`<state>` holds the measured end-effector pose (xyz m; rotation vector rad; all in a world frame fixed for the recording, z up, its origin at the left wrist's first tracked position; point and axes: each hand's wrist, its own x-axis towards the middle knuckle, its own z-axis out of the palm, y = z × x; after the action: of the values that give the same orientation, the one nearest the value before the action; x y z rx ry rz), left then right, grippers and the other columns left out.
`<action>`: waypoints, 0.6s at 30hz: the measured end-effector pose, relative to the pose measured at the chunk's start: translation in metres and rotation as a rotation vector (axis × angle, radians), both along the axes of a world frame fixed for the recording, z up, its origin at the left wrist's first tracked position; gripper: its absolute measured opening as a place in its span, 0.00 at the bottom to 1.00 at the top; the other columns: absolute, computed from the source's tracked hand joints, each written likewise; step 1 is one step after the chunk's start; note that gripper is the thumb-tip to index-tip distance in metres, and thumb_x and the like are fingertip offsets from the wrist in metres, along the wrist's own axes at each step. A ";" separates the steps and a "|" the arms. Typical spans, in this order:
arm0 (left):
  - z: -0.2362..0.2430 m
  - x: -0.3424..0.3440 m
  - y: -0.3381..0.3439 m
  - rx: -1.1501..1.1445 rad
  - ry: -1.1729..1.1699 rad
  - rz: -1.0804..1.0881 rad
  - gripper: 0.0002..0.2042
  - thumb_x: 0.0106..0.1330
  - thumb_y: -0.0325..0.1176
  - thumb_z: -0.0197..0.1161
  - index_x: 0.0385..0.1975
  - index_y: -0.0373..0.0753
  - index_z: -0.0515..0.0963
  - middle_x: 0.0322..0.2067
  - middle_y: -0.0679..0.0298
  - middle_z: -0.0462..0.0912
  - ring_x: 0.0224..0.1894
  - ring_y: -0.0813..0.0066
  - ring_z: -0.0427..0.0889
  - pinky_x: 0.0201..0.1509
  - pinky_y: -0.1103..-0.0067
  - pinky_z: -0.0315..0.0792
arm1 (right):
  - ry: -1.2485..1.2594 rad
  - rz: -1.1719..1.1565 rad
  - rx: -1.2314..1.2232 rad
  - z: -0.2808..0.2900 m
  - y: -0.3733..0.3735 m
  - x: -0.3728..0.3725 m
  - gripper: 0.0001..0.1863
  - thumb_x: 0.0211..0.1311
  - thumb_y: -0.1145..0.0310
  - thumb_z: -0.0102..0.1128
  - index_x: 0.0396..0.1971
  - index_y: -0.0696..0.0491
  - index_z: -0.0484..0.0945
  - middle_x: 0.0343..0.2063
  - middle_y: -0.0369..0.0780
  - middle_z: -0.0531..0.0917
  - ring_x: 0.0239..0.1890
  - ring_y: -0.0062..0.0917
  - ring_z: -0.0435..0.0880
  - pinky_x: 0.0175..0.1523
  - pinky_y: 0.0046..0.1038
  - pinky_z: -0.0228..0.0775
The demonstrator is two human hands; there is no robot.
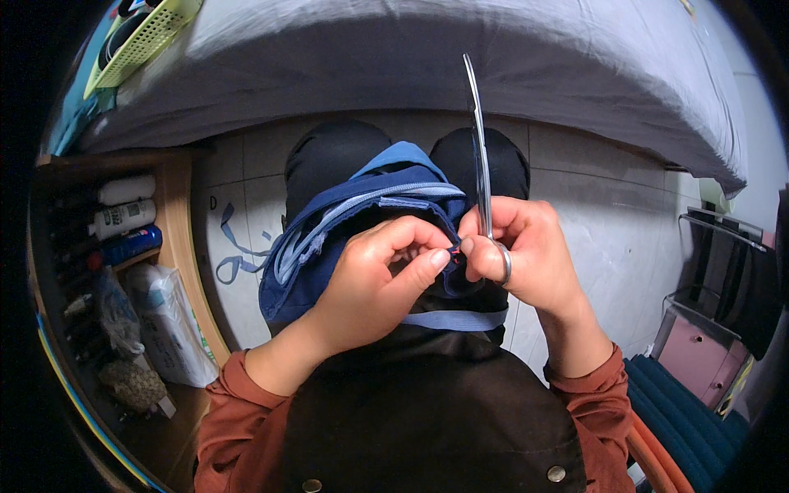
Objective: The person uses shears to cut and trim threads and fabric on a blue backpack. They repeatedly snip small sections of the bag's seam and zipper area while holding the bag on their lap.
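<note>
A navy and light-blue fabric bag [302,283] with a long zipper lies on my lap. My left hand [370,275] is closed, thumb and forefinger pinching the bag's dark edge near its right end. Beside it, my right hand [530,251] grips a pair of metal scissors [480,148], a handle ring around a finger and the blades pointing up and away. Its thumb and fingertip also meet at the same edge, where a small bit of red shows. A light-blue strap [456,320] runs across below my hands.
Blue strap scraps [234,263] lie on the tiled floor. On the left stands a wooden shelf [185,238] with bottles and packages. Ahead is a grey cloth-covered surface [394,74] with a yellow-green basket [148,45]. A pink box [694,349] and teal cushion [678,423] are at right.
</note>
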<state>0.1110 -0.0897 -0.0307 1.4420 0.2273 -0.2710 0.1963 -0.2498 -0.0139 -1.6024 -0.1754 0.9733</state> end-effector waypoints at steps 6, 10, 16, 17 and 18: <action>-0.001 0.003 0.003 -0.139 0.090 -0.053 0.06 0.61 0.29 0.55 0.33 0.33 0.73 0.26 0.68 0.74 0.28 0.86 0.71 0.32 0.88 0.66 | 0.188 0.034 0.132 -0.010 -0.006 0.007 0.07 0.48 0.71 0.58 0.25 0.58 0.75 0.18 0.33 0.76 0.21 0.13 0.74 0.26 0.15 0.64; -0.001 0.006 0.000 -0.176 0.082 -0.001 0.06 0.61 0.28 0.55 0.34 0.32 0.73 0.27 0.68 0.74 0.28 0.86 0.72 0.33 0.89 0.67 | 0.196 -0.038 0.132 -0.008 -0.010 0.006 0.11 0.48 0.66 0.62 0.27 0.58 0.75 0.20 0.33 0.75 0.23 0.13 0.72 0.29 0.15 0.63; -0.002 0.005 -0.004 -0.151 0.054 0.034 0.06 0.61 0.27 0.56 0.34 0.32 0.73 0.28 0.68 0.75 0.29 0.86 0.72 0.34 0.88 0.68 | 0.091 -0.053 0.185 0.001 -0.057 -0.026 0.22 0.38 0.57 0.68 0.31 0.58 0.75 0.22 0.32 0.73 0.26 0.14 0.69 0.31 0.17 0.60; -0.002 0.005 -0.004 -0.132 0.046 0.045 0.06 0.61 0.27 0.56 0.34 0.32 0.73 0.28 0.67 0.75 0.29 0.86 0.72 0.33 0.88 0.68 | 0.095 0.001 0.232 0.000 -0.064 -0.035 0.21 0.38 0.58 0.68 0.29 0.57 0.76 0.21 0.32 0.73 0.25 0.15 0.70 0.31 0.18 0.60; -0.002 0.005 -0.005 -0.118 0.036 0.046 0.05 0.61 0.26 0.56 0.33 0.32 0.73 0.28 0.67 0.75 0.29 0.86 0.72 0.33 0.88 0.68 | 0.094 0.046 0.274 -0.002 -0.071 -0.043 0.20 0.38 0.59 0.68 0.27 0.57 0.76 0.19 0.33 0.73 0.23 0.16 0.70 0.30 0.19 0.61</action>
<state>0.1162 -0.0952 -0.0328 1.3148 0.2689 -0.2687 0.1537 -0.3205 -0.0158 -1.3046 -0.2699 1.0121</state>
